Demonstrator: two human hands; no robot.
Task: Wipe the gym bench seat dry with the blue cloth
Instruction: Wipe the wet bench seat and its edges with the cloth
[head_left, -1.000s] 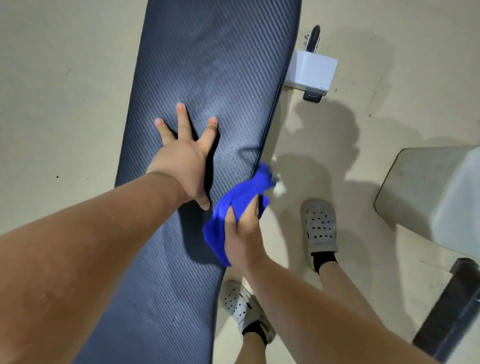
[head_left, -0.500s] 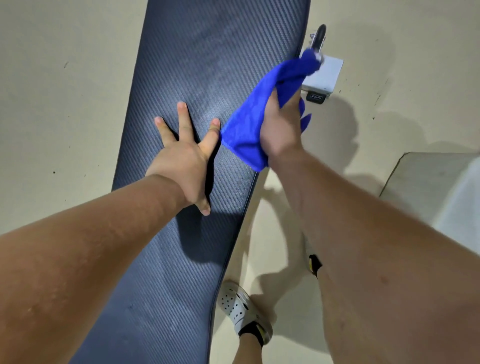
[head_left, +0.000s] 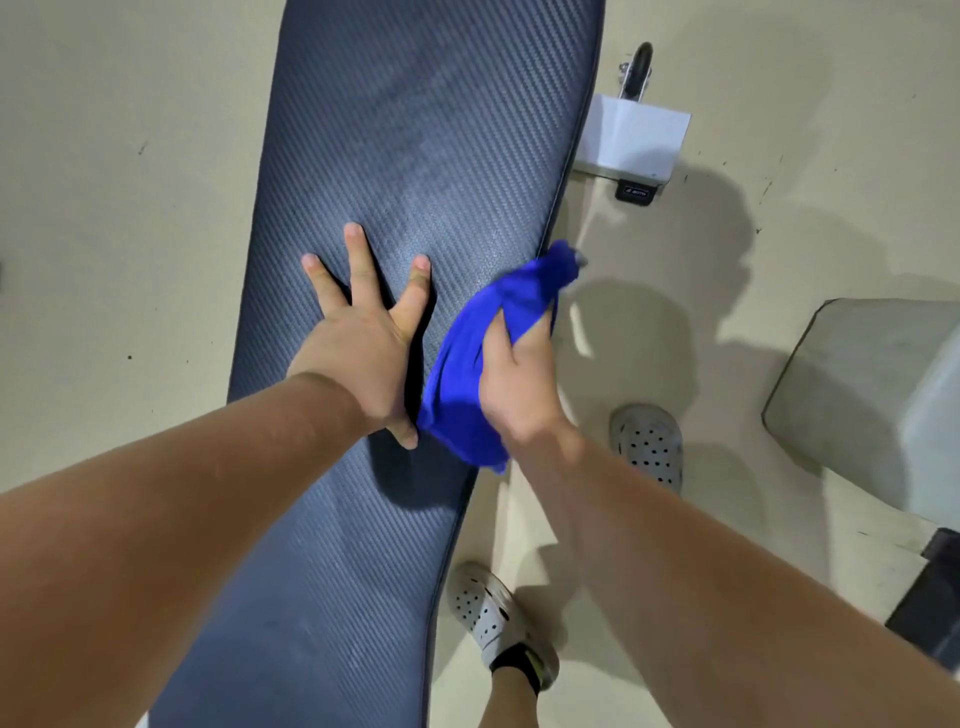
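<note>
A long dark blue bench seat (head_left: 415, 130) with a woven texture runs from the top of the view down to the bottom left. My left hand (head_left: 363, 338) lies flat on its middle with the fingers spread. Just to the right, my right hand (head_left: 514, 374) grips a bunched blue cloth (head_left: 467, 374) against the seat's right edge. The cloth's far end sticks out past that edge over the floor.
The beige floor (head_left: 130, 156) surrounds the bench. A white bench foot (head_left: 634, 137) with a black wheel sits at the upper right. My two grey clogs (head_left: 649, 441) stand right of the seat. A grey slab (head_left: 872, 405) and a dark object (head_left: 930, 597) lie at the far right.
My right hand has drawn the cloth back along the seat's right edge, from near the white foot toward me, after pushing it away earlier. My left hand has stayed put.
</note>
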